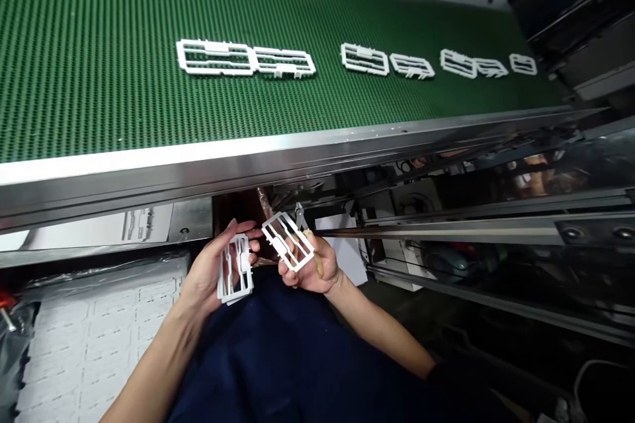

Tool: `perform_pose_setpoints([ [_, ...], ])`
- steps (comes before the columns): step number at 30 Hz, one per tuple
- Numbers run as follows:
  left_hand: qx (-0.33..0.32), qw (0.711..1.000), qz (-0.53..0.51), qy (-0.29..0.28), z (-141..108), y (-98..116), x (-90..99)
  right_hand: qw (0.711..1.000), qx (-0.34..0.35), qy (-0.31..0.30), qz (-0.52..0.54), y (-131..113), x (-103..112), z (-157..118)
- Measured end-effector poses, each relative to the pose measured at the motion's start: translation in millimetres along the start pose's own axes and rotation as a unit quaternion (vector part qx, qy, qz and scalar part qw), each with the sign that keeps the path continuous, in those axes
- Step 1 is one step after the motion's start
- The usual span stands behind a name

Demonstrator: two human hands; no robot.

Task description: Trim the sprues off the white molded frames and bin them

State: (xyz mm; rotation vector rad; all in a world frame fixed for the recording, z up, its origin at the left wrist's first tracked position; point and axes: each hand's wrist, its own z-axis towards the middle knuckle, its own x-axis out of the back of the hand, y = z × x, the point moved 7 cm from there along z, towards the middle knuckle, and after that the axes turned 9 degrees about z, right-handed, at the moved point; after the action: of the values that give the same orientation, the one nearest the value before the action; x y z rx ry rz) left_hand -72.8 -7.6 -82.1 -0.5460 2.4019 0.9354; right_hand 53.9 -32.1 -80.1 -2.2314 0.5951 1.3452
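Note:
My left hand (pixel 203 272) is closed round a few white plastic frames (pixel 245 262) stacked together, their slotted faces turned up. Just to its right, my right hand (pixel 327 266) pinches another white plastic frame (pixel 280 247) by its lower right side, tilted and apart from the stack. Cutting pliers (pixel 299 214) with yellowish handles also rest in that hand, their jaws pointing away behind the frame. Part of the handles is hidden by the fingers. Both hands are above my dark blue clothing, below the conveyor's near edge.
Across the top runs a green conveyor belt (pixel 124 106) carrying several white frames (pixel 217 47) in a row. Its metal side rail (pixel 238 149) lies between belt and hands. A lined box of white parts (pixel 99 337) stands lower left, near a red-handled tool (pixel 6 299). Metal bars (pixel 471 232) extend right.

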Motion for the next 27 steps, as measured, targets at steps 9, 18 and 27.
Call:
perform_pose_setpoints([
  [9,0.016,0.999,-0.026,-0.017,0,-1,-2.2,1.0,-0.012,0.0,-0.011,6,-2,4],
  [18,0.007,0.997,-0.075,-0.016,2,-6,0.0,0.98,0.057,0.07,-0.18,-2,-11,0],
  [27,-0.058,0.993,-0.095,0.044,5,-6,8.6,0.67,0.16,0.239,-0.684,-9,-62,-3],
])
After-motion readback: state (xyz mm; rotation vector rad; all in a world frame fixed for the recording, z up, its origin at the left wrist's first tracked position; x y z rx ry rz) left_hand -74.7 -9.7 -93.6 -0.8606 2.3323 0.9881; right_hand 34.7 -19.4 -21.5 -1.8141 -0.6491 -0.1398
